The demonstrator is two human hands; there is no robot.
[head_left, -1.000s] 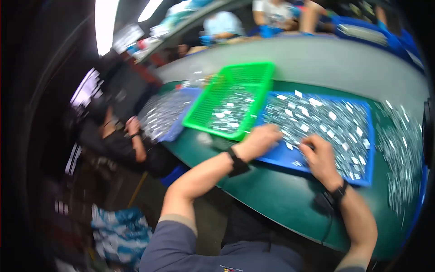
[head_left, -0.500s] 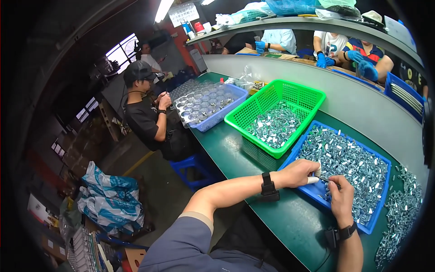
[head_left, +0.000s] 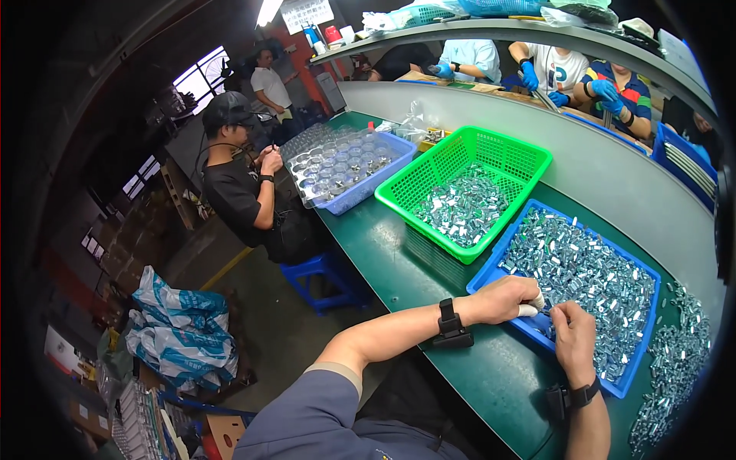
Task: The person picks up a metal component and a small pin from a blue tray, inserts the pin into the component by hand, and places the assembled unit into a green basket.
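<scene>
My left hand [head_left: 506,297] and right hand [head_left: 573,337] meet over the blue tray's [head_left: 491,270] near-left corner, fingers pinched together on something too small to tell.

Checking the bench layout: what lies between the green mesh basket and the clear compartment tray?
Only bare green tabletop between green mesh basket and clear compartment tray, per head view.
</scene>
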